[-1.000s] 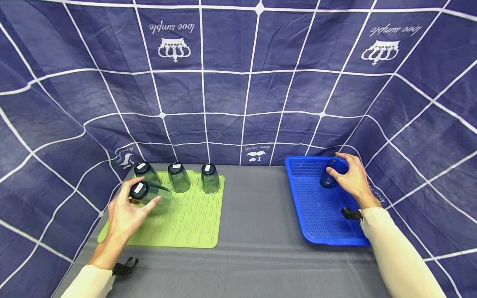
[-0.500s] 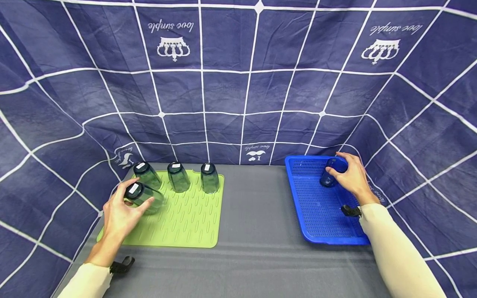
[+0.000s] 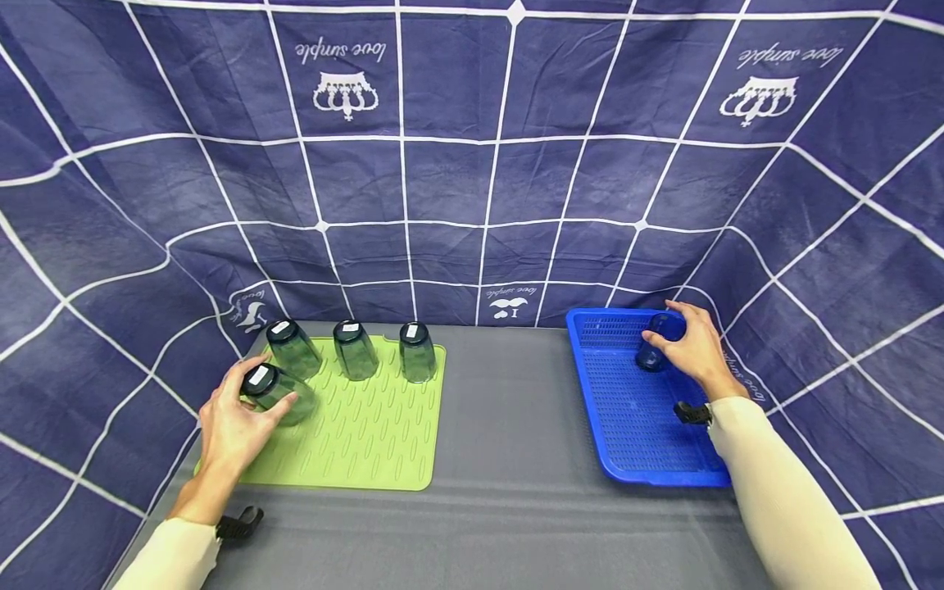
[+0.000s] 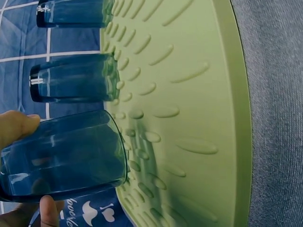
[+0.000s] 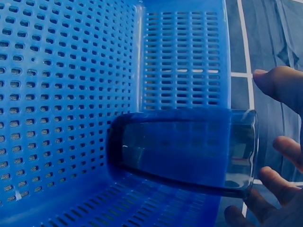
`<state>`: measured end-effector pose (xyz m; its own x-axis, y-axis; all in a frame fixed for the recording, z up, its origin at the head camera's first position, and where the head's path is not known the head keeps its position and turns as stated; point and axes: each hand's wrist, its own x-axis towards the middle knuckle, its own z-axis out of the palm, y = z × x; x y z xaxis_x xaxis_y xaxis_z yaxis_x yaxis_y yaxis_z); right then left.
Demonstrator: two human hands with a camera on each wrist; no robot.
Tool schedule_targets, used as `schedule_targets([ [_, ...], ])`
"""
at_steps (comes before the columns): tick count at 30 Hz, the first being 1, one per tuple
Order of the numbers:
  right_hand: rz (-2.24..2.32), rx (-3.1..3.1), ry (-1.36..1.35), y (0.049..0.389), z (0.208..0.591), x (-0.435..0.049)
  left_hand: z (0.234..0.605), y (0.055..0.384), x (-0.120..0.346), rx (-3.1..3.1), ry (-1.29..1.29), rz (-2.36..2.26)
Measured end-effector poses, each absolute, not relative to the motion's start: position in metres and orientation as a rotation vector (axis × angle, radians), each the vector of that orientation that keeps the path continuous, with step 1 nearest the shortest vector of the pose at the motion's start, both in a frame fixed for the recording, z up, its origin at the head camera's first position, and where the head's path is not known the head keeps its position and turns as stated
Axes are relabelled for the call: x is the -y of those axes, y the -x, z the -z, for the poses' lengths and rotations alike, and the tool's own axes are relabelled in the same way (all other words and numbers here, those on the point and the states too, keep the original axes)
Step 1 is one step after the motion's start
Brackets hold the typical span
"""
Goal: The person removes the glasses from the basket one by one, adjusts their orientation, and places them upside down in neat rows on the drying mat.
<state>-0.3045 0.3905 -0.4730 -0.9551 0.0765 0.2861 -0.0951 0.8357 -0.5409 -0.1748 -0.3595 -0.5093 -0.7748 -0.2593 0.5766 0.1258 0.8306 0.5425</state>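
Observation:
My left hand [image 3: 230, 428] grips an upside-down blue-green drinking glass [image 3: 277, 388], thumb on one side and fingers on the other. In the left wrist view this glass [image 4: 71, 153] tilts slightly, its rim close to the ribbed green mat [image 3: 369, 447]; whether it touches cannot be told. Three more upturned glasses, a left one [image 3: 295, 351], a middle one [image 3: 357, 354] and a right one [image 3: 417, 356], stand along the mat's far edge. My right hand [image 3: 696, 348] spreads round the rim of an upright glass [image 5: 175, 146] in the blue basket [image 3: 642, 434], thumb apart from it.
A grey cloth [image 3: 509, 426] covers the table between mat and basket. Behind and at both sides hangs a dark blue curtain [image 3: 442, 180] with white lines, close to the back glasses and the basket's far rim.
My left hand has moved left and down with its glass, which now looks more upright and nearer the mat. My right hand has barely shifted round the glass in the basket.

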Motion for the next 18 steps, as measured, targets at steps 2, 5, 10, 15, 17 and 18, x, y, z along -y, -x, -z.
schedule_targets([
  [2,-0.825,2.724,-0.012,0.306,0.475,-0.391,0.51,0.175,0.361,2.343,-0.105,0.751],
  [5,-0.831,2.73,-0.008,0.308,0.477,-0.392,0.513,0.175,0.363,2.351,-0.12,0.75],
  [10,-0.828,2.739,-0.006,0.311,0.479,-0.394,0.518,0.178,0.367,2.358,-0.137,0.747],
  [15,-0.813,2.746,-0.006,0.313,0.481,-0.396,0.52,0.179,0.368,2.356,-0.146,0.757],
  [17,-0.809,2.755,0.003,0.314,0.481,-0.397,0.52,0.179,0.368,2.358,-0.153,0.767],
  [18,-0.807,2.76,0.009,0.314,0.481,-0.397,0.521,0.179,0.368,2.362,-0.159,0.773],
])
